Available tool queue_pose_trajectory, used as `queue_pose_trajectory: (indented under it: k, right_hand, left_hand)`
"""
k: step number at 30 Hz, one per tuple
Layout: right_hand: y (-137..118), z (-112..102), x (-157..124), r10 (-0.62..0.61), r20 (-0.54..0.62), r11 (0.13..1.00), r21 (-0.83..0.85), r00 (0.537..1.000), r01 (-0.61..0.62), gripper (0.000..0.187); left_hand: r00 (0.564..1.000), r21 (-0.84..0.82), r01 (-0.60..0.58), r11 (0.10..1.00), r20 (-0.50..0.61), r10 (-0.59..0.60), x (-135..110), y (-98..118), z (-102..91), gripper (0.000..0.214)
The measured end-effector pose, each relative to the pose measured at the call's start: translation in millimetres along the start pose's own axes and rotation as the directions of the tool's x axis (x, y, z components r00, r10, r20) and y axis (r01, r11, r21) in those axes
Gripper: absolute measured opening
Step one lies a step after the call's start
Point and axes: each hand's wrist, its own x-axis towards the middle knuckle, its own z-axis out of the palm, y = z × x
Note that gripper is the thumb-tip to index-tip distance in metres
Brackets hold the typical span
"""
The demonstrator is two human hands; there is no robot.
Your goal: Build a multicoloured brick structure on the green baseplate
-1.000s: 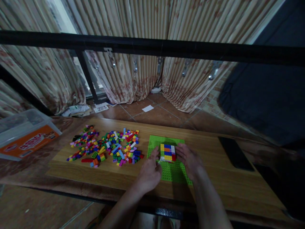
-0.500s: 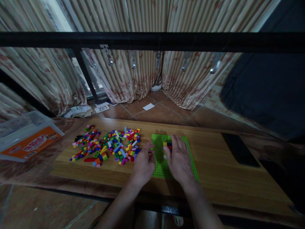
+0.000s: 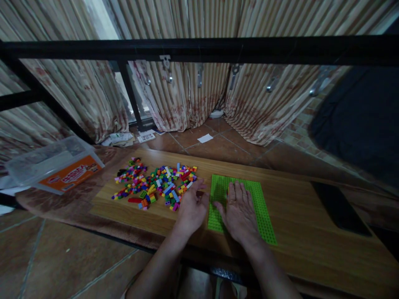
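Green and studded, the baseplate [image 3: 263, 216] lies right of centre on the wooden tabletop [image 3: 299, 232], and I see my right hand [image 3: 238, 207] resting over it, palm down, fingers straight and side by side, thumb out. Beneath it sits the brick block [image 3: 227, 193], mostly hidden from me; just a yellow and red sliver shows by the index finger. My left hand [image 3: 193, 203] is half curled beside the plate's left edge, thumb apart from the fingers; I can't tell whether it pinches a brick. It blocks my view of the right end of the loose brick pile [image 3: 160, 182], left of centre. Further left stands a clear plastic box [image 3: 56, 166] with an orange label. Toward the right edge lies a flat black slab [image 3: 339, 207]. Across the upper frame, a dark rail [image 3: 199, 50] cuts in front of striped curtains [image 3: 193, 95].
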Motion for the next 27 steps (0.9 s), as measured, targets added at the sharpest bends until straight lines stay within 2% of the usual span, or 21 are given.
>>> queue_pose_trajectory:
  k: [3,6,9,11,12,14,17,20,23,25,27]
  right_hand:
    - [-0.5,-0.9,0.1,0.004,-0.036,1.000,0.022,0.999,-0.004,0.076]
    - [-15.1,-9.6,-7.5,-0.007,-0.114,0.997,0.077,0.993,0.016,0.069]
    - [-44.3,-23.1,-24.9,-0.120,-0.174,0.971,0.186,0.977,0.152,0.060]
    - [-63.3,-29.6,-36.2,-0.242,-0.157,0.913,0.297,0.957,0.280,0.058]
    - [-70.5,-31.4,-39.9,-0.254,-0.145,0.885,0.364,0.956,0.291,0.057]
    - [-79.7,-32.7,-42.4,-0.241,-0.095,0.829,0.497,0.966,0.256,0.055]
    - [-85.9,-32.8,-36.9,-0.179,0.027,0.733,0.671,0.983,0.115,0.047]
    - [-94.1,-33.2,-32.3,-0.147,0.166,0.577,0.815,0.975,-0.051,0.040]
    - [-109.0,-30.0,-37.1,-0.137,0.341,0.314,0.905,0.930,-0.286,0.038]
    - [-121.4,-24.2,-44.5,-0.186,0.484,0.070,0.874,0.855,-0.480,0.041]
    - [-133.7,-17.2,-52.4,-0.286,0.579,-0.147,0.761,0.764,-0.632,0.045]
  left_hand:
    - [1.000,-0.010,0.007,1.000,-0.005,-0.007,1.6,1.2,-0.8,0.036]
    - [0.999,-0.037,0.003,0.999,-0.041,-0.005,3.5,2.5,-3.1,0.034]
    - [0.992,-0.101,-0.018,0.995,-0.123,0.005,7.2,3.8,-6.4,0.034]
    - [0.985,-0.178,-0.015,0.984,-0.174,-0.017,10.7,4.4,-8.2,0.038]
    - [0.980,-0.231,-0.002,0.973,-0.193,-0.044,12.4,4.8,-8.8,0.039]
    - [0.970,-0.350,0.041,0.936,-0.211,-0.121,15.2,6.7,-9.4,0.040]
    - [0.952,-0.482,0.108,0.870,-0.200,-0.230,16.5,12.9,-11.7,0.036]
    - [0.936,-0.552,0.113,0.826,-0.219,-0.274,16.2,20.7,-19.9,0.032]
    - [0.903,-0.599,0.036,0.800,-0.323,-0.282,18.3,24.5,-35.7,0.030]
    - [0.873,-0.600,-0.033,0.799,-0.407,-0.269,21.2,23.8,-48.0,0.029]
    - [0.850,-0.585,-0.101,0.804,-0.471,-0.237,24.0,21.7,-59.0,0.028]
